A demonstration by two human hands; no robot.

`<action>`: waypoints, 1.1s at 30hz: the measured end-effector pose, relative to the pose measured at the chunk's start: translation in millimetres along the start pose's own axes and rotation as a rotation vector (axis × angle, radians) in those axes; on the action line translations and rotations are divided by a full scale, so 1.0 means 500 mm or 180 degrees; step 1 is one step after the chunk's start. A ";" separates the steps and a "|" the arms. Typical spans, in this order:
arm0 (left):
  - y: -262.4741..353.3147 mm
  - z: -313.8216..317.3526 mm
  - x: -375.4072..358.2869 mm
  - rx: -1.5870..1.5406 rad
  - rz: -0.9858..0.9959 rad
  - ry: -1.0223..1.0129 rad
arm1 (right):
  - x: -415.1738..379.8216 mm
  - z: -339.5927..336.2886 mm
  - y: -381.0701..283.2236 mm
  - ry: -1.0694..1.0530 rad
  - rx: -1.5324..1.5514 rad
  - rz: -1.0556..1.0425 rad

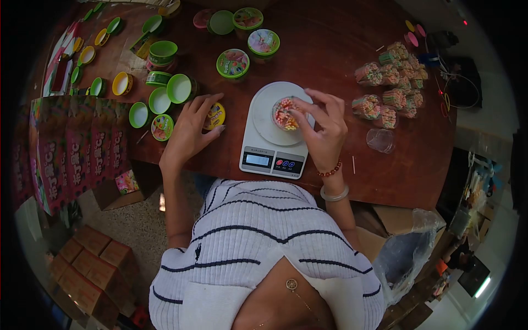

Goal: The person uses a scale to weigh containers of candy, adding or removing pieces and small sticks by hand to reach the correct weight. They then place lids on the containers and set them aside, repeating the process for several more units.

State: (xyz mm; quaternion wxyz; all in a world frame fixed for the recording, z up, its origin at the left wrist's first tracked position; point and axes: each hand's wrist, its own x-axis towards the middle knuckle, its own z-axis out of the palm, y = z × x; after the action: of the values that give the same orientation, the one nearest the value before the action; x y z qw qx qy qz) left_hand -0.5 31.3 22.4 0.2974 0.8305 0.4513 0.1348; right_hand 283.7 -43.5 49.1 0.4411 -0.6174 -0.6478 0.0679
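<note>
A white digital kitchen scale (pixel 258 132) stands in front of me with a small clear cup of thin colourful sticks (pixel 285 115) on its round plate. My right hand (pixel 324 129) reaches over the cup from the right. Its thumb and finger are closed together among the sticks at the cup's right side; the exact grip is partly hidden. My left hand (pixel 192 129) lies on the table with its fingers spread, holding nothing. A yellow round tub (pixel 216 116) shows between its thumb and fingers. Beside that hand sit a green printed lid (pixel 162 127) and an open green tub (pixel 180 88).
Several stick-filled cups (pixel 394 80) stand at the right, with an empty clear cup (pixel 380 141) nearer me. Green-lidded tubs (pixel 232 63) are at the back. Printed pink packaging (pixel 77 148) hangs over the left edge. Cartons (pixel 91 269) are on the floor.
</note>
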 end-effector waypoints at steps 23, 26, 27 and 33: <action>-0.003 0.004 0.004 0.0096 -0.0021 -0.0016 | -0.112 -0.128 0.060 0.0421 0.1218 0.2159; -0.004 0.003 0.002 0.0069 -0.0043 -0.0035 | -0.099 -0.103 0.064 0.0134 0.1066 0.1912; -0.005 0.003 0.002 0.0118 -0.0002 -0.0051 | -0.099 -0.101 0.079 0.0144 0.1067 0.1911; 0.087 -0.024 0.029 -0.0870 0.0131 0.0301 | -0.071 -0.080 0.070 -0.0461 -0.0620 0.0715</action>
State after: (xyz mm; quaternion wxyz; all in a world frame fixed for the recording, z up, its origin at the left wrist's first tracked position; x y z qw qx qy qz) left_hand 30.8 29.5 58.1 0.3833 0.7840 0.4251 0.2400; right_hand 330.5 -84.2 33.6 0.3210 -0.7193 -0.6083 0.0981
